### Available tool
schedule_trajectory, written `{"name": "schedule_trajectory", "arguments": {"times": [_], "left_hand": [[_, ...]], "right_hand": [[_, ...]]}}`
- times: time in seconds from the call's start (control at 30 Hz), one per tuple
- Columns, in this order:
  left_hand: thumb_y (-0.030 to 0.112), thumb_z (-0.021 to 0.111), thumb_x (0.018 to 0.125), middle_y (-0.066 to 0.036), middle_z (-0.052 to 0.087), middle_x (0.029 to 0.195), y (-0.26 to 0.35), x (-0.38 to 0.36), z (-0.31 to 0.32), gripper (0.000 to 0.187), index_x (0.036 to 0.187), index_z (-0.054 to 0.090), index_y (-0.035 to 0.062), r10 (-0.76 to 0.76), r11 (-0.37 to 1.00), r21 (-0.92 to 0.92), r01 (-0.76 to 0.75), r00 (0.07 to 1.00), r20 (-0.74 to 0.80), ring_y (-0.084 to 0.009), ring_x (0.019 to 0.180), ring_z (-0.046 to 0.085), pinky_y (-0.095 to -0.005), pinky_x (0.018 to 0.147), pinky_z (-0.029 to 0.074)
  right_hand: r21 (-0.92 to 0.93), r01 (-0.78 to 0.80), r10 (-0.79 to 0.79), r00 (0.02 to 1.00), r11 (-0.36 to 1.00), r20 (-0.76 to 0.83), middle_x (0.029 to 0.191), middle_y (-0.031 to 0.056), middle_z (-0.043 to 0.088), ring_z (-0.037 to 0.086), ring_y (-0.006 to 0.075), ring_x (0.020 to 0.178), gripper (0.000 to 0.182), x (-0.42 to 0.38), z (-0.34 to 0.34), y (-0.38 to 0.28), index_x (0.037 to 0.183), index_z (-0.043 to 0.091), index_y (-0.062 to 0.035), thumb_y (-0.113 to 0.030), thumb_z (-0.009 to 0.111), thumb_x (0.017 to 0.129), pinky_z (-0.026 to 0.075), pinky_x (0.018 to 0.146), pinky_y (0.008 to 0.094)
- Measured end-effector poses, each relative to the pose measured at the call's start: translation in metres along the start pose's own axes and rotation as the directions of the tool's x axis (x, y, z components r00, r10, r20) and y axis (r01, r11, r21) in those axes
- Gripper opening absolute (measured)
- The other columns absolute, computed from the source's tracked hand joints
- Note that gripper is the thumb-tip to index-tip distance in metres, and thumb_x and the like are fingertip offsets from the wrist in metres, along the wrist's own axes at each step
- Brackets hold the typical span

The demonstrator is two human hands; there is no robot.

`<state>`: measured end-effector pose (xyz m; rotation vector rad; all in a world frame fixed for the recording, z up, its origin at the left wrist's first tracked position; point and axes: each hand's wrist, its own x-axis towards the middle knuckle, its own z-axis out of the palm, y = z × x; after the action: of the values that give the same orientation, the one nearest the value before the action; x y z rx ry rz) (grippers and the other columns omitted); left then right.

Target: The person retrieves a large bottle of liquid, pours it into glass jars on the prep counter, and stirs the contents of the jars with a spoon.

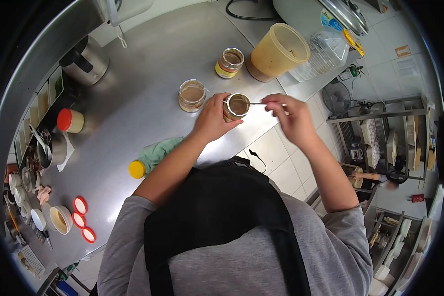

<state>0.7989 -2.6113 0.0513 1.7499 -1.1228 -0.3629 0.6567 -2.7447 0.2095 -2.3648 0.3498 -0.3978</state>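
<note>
Now my left hand is wrapped around a small jar and holds it tilted just above the edge of the tabletop. My right hand pinches the thin handle of a spoon between the fingertips, and its bowl end reaches into the mouth of the jar. The jar looks like clear glass with a band label, round and smooth, filled with a brownish paste. I judge it rather heavy for its size, hard and breakable, and maybe slippery if paste is on the wall, so holding it around the body with the whole palm is the safe place. The spoon is metal, stiff and light; I take it near the end of the handle.

Just beside my left hand stands a second jar, open, with similar content. Further back is a third jar and a tall beige plastic cup. The tabletop is brushed steel. A green cloth lies near my left forearm, soft and crumpled.
</note>
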Motion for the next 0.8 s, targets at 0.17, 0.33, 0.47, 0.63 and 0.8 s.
{"name": "schedule_trajectory", "arguments": {"times": [0.17,0.33,0.47,0.63,0.8], "left_hand": [[0.032,0.089,0.069,-0.017,0.056,0.121,0.000,0.000,0.000,0.081,0.129,0.043,0.0025,0.027,0.999,0.020,-0.026,1.000,-0.011,-0.0327,0.111,0.058,-0.0408,0.094,0.048],[0.032,0.089,0.070,-0.017,0.056,0.120,0.000,0.000,0.000,0.080,0.129,0.044,0.0026,0.028,0.999,0.036,-0.027,1.000,-0.014,-0.0328,0.112,0.058,-0.0411,0.093,0.048],[0.032,0.089,0.070,-0.017,0.056,0.121,-0.001,0.001,0.002,0.080,0.129,0.044,0.0027,0.048,0.998,0.037,-0.048,0.999,-0.017,-0.0328,0.112,0.058,-0.0411,0.093,0.048],[0.029,0.089,0.069,-0.015,0.055,0.122,0.003,0.000,0.000,0.079,0.129,0.045,0.0032,-0.002,1.000,0.007,0.002,1.000,-0.005,-0.0338,0.114,0.056,-0.0416,0.096,0.046],[0.030,0.089,0.069,-0.015,0.055,0.122,0.005,-0.001,-0.002,0.078,0.129,0.045,0.0032,-0.037,0.999,-0.004,0.037,0.999,0.017,-0.0333,0.114,0.056,-0.0413,0.096,0.047]], "right_hand": [[-0.150,0.149,-0.147,0.989,0.977,0.027,0.089,0.0143,0.071,0.069,0.0299,0.079,0.015,0.001,0.030,0.017,0.099,0.066,-0.0002,-0.014,0.065,0.094,0.055,0.070,0.0364],[-0.126,-0.020,0.016,0.999,0.992,-0.030,0.083,0.0145,0.070,0.069,0.0294,0.073,0.014,-0.008,0.026,0.014,0.098,0.067,-0.0008,-0.014,0.064,0.095,0.055,0.066,0.0351],[-0.090,0.008,-0.011,0.999,0.996,-0.037,0.083,0.0154,0.070,0.068,0.0312,0.073,0.013,-0.015,0.038,0.013,0.098,0.066,-0.0007,-0.013,0.065,0.094,0.055,0.066,0.0358],[-0.167,0.040,-0.059,0.992,0.985,-0.115,0.080,0.0158,0.068,0.067,0.0329,0.071,0.014,-0.002,0.043,0.013,0.098,0.064,-0.0009,-0.015,0.063,0.095,0.054,0.065,0.0375],[-0.124,-0.143,0.129,0.985,0.982,-0.114,0.071,0.0118,0.067,0.067,0.0242,0.061,0.019,-0.008,0.040,0.014,0.094,0.059,-0.0001,-0.018,0.060,0.099,0.052,0.058,0.0332]]}}
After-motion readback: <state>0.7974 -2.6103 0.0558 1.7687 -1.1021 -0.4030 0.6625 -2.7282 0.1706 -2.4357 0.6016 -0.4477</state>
